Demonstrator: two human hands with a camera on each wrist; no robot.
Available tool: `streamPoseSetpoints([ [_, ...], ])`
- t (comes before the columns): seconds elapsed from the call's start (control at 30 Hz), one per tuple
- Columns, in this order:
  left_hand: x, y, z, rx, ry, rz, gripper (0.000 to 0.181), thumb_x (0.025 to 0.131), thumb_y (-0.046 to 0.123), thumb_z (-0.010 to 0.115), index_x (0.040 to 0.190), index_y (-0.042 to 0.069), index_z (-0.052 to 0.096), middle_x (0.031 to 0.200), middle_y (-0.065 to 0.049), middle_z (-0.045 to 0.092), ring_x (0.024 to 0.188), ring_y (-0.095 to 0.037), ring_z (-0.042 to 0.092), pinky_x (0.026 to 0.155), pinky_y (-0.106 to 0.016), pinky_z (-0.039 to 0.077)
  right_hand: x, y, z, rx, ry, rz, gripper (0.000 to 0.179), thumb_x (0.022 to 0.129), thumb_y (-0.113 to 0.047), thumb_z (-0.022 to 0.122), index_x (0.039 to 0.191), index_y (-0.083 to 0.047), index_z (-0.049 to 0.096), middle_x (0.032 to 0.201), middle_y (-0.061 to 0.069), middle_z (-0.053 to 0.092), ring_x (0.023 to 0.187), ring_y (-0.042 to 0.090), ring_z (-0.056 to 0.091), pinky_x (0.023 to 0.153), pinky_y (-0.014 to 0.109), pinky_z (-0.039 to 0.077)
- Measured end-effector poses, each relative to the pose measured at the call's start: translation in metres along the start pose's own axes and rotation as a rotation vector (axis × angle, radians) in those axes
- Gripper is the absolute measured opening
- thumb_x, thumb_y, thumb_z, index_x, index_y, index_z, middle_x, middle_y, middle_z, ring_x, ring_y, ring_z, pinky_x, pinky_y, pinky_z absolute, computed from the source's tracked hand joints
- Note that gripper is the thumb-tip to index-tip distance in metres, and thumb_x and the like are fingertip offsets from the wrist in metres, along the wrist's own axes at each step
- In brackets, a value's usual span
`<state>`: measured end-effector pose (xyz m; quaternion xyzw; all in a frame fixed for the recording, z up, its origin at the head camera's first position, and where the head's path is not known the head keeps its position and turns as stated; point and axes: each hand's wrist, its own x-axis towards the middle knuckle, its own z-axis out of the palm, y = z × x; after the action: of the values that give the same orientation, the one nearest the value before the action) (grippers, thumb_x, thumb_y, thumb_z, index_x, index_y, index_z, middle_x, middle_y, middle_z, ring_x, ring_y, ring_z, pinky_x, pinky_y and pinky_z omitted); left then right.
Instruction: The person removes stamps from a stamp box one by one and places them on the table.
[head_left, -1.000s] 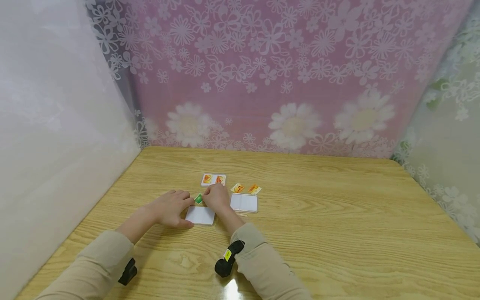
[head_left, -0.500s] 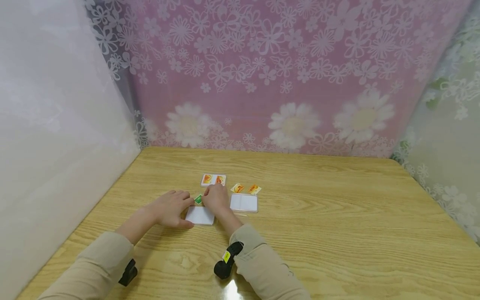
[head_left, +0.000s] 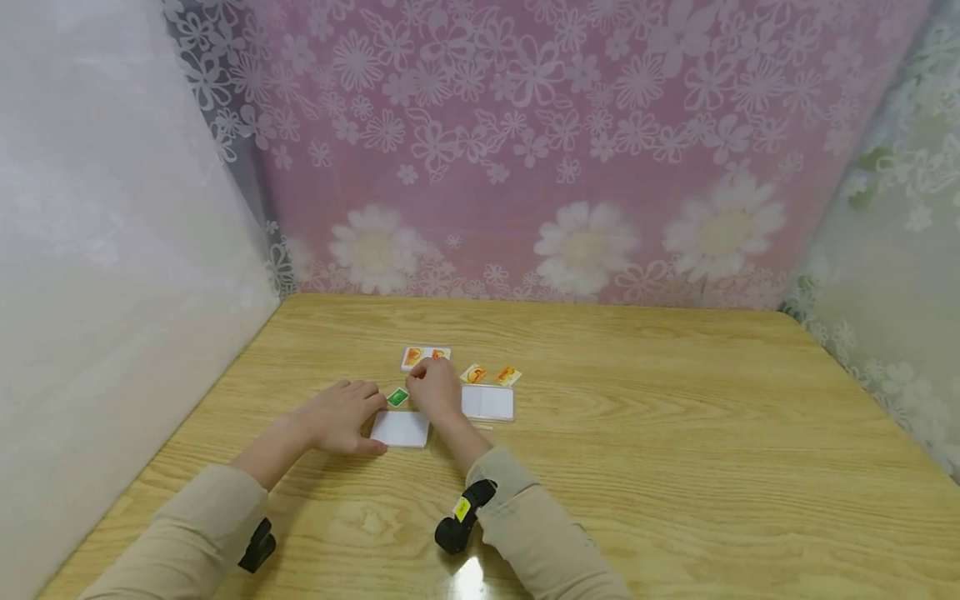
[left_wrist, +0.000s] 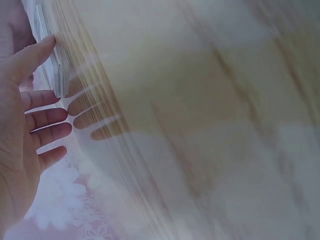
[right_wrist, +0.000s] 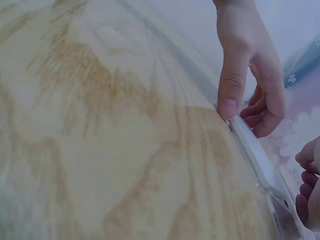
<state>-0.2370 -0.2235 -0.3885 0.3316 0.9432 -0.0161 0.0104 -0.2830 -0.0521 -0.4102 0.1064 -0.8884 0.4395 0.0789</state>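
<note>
A flat, clear-edged rectangular case with a white face (head_left: 401,429) lies on the table. My left hand (head_left: 347,419) holds its left end, thumb at the near edge and index finger at the far corner; the left wrist view shows the other fingers loosely spread. Just beyond that case lies a small green picture piece (head_left: 397,397). To its right, a little above the table, is my right hand (head_left: 435,390), its fingers curled and thumb meeting the index finger. Nothing can be seen between those fingertips. The right wrist view shows both hands (right_wrist: 250,65) around the case edge.
A second white-faced case (head_left: 489,403) lies to the right, with two orange picture pieces (head_left: 474,374) beyond it. A similar case with orange pictures (head_left: 415,357) lies further back. A thin pale strip (head_left: 486,428) is near the right case. Fabric walls surround the wooden table (head_left: 675,417).
My right hand has risen slightly away from the green piece, which now shows more fully. The left hand has stayed on the case.
</note>
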Motion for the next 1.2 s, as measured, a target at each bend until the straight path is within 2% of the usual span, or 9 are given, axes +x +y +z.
streamPoseSetpoints([
  [0.2, 0.0, 0.0, -0.001, -0.017, -0.009, -0.019, 0.059, 0.079, 0.06, 0.059, 0.111, 0.01, 0.057, 0.102, -0.001, 0.053, 0.098, -0.022, 0.051, 0.087, -0.045, 0.04, 0.002, -0.004, -0.011, 0.072, -0.052, 0.049, 0.008, 0.083, -0.015, 0.064, 0.083, -0.008, 0.068, 0.08, -0.001, 0.062, 0.071, 0.012, 0.054, 0.059, 0.023, 0.043],
  [0.37, 0.004, 0.002, -0.004, -0.015, 0.013, -0.004, 0.055, 0.085, 0.057, 0.054, 0.109, 0.008, 0.058, 0.1, -0.002, 0.055, 0.097, -0.023, 0.052, 0.086, -0.045, 0.041, 0.003, -0.005, -0.024, 0.116, -0.175, 0.073, 0.018, 0.088, -0.025, 0.061, 0.091, -0.008, 0.068, 0.085, -0.001, 0.063, 0.074, 0.013, 0.054, 0.063, 0.024, 0.044],
  [0.47, 0.006, 0.002, -0.006, -0.004, 0.035, 0.011, 0.051, 0.088, 0.053, 0.052, 0.109, 0.006, 0.059, 0.101, -0.004, 0.057, 0.098, -0.025, 0.053, 0.086, -0.045, 0.041, 0.003, -0.005, -0.033, 0.094, -0.26, 0.044, 0.023, 0.09, -0.029, 0.06, 0.096, -0.007, 0.066, 0.09, 0.0, 0.062, 0.079, 0.013, 0.055, 0.066, 0.026, 0.046],
  [0.6, 0.01, 0.005, -0.01, -0.014, 0.039, 0.01, 0.05, 0.091, 0.05, 0.05, 0.112, 0.006, 0.06, 0.104, -0.005, 0.059, 0.102, -0.026, 0.053, 0.09, -0.047, 0.04, 0.003, -0.005, -0.044, -0.001, -0.32, -0.01, 0.029, 0.092, -0.034, 0.057, 0.103, -0.008, 0.064, 0.097, 0.001, 0.059, 0.084, 0.015, 0.054, 0.068, 0.028, 0.046],
  [0.9, 0.017, 0.021, -0.019, -0.042, 0.04, 0.024, 0.05, 0.091, 0.05, 0.049, 0.113, 0.007, 0.06, 0.11, -0.004, 0.059, 0.108, -0.027, 0.052, 0.096, -0.049, 0.035, -0.002, -0.004, -0.072, -0.099, -0.368, -0.137, 0.038, 0.091, -0.034, 0.057, 0.114, -0.004, 0.061, 0.106, 0.007, 0.058, 0.095, 0.02, 0.053, 0.076, 0.033, 0.046],
  [1.03, 0.022, 0.03, -0.022, -0.065, 0.038, 0.056, 0.052, 0.09, 0.052, 0.05, 0.115, 0.008, 0.06, 0.112, -0.003, 0.059, 0.11, -0.026, 0.051, 0.097, -0.049, 0.034, -0.005, 0.0, -0.082, -0.174, -0.373, -0.217, 0.04, 0.091, -0.035, 0.056, 0.116, -0.004, 0.06, 0.109, 0.01, 0.058, 0.098, 0.022, 0.053, 0.076, 0.034, 0.046],
  [1.2, 0.026, 0.04, -0.025, -0.037, 0.069, 0.096, 0.053, 0.088, 0.051, 0.054, 0.117, 0.008, 0.059, 0.115, -0.004, 0.059, 0.114, -0.026, 0.05, 0.098, -0.049, 0.035, -0.012, 0.005, -0.094, -0.29, -0.389, -0.303, 0.046, 0.091, -0.039, 0.056, 0.121, -0.004, 0.056, 0.114, 0.01, 0.055, 0.104, 0.024, 0.05, 0.082, 0.037, 0.045],
])
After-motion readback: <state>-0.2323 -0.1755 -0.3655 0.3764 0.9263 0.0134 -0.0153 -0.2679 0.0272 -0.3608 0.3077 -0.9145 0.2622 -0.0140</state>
